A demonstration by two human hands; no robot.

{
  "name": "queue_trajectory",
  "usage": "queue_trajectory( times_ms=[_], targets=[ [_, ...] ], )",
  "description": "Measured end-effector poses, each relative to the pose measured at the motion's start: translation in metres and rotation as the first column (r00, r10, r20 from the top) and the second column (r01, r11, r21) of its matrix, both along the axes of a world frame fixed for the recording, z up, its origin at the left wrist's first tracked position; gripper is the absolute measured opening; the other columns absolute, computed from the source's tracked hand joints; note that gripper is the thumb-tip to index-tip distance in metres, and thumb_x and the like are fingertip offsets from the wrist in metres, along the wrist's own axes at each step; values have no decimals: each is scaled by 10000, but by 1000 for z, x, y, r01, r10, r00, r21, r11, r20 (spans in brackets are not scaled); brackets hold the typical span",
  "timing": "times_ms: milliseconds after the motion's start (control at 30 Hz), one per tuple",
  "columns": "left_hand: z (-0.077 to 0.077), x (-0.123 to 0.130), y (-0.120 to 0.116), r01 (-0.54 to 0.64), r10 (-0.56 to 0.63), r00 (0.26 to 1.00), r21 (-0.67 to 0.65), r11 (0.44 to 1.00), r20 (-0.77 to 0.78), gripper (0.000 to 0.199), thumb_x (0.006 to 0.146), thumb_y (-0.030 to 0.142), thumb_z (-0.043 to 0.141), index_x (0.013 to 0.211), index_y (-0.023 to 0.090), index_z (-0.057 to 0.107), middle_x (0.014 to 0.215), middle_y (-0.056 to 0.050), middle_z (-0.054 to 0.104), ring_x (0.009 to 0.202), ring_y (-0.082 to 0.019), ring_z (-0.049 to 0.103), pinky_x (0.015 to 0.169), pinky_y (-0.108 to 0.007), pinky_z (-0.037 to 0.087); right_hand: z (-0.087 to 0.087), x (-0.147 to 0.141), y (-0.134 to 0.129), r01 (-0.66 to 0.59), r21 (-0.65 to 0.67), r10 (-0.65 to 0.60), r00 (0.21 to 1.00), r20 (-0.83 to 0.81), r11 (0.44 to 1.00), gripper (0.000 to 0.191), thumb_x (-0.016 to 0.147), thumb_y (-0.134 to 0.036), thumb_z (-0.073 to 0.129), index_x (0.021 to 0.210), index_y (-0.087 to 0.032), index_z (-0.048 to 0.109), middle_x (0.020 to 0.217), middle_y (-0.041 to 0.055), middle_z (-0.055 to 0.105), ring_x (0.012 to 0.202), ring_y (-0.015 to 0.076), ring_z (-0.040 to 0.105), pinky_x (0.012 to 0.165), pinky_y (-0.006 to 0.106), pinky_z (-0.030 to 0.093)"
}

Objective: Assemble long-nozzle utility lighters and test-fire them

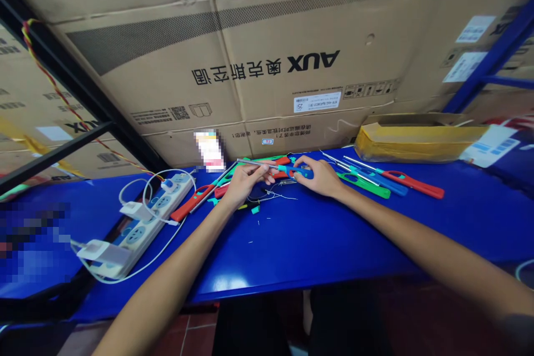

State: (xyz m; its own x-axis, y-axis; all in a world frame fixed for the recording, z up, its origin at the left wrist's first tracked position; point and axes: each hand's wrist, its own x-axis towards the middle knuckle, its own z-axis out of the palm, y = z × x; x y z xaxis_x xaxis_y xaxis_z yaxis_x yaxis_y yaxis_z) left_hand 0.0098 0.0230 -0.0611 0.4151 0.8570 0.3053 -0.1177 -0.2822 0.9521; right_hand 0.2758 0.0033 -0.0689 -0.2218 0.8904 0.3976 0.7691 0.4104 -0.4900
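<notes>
Both hands are on one long-nosed lighter with a blue handle (306,173), raised a little over the table. My right hand (320,178) is closed round the handle, and my left hand (244,182) pinches the thin metal tube. Beneath and behind them lies a pile of lighter parts, partly hidden by my fingers. A red lighter (186,208) lies left of my left hand. To the right of my right hand are a green lighter (371,186), a blue lighter (394,186) and a red lighter (419,184), tubes pointing up and left.
A white power strip (150,222) with plugs and looping cables stands at the left. Behind the blue table (334,245) rises a large cardboard box (250,28). A lit phone (209,151) leans on it. An open yellow-taped box (409,142) sits at the back right.
</notes>
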Motion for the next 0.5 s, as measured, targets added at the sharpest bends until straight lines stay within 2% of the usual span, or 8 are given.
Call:
queue_trajectory(
  times_ms=[167,333,500],
  targets=[
    [0,1,-1,5,-4,1000,-27,1000,14,416,967,499,761,1169,138,814,1069,-153,827,791,-198,764,761,-328,610,-1,0,0,-4,2,4,1000,6,1000,303,942,-504,613,1116,-280,717,786,9,734,711,229,648,674,328,338],
    [2,2,-2,2,-2,1000,-17,1000,24,415,979,493,745,1178,135,812,1053,-145,830,798,-202,768,766,-327,613,2,-1,-2,-17,16,17,1000,-5,1000,260,917,-446,604,1079,-257,682,731,-12,701,628,205,608,650,318,319],
    [3,2,-2,-5,5,1000,-18,1000,0,433,975,500,735,1186,130,808,1063,-149,828,804,-212,774,766,-335,616,2,-2,-3,-6,29,6,1000,22,1000,264,922,-448,604,1082,-251,676,771,6,724,654,213,613,658,316,309]
  ],
)
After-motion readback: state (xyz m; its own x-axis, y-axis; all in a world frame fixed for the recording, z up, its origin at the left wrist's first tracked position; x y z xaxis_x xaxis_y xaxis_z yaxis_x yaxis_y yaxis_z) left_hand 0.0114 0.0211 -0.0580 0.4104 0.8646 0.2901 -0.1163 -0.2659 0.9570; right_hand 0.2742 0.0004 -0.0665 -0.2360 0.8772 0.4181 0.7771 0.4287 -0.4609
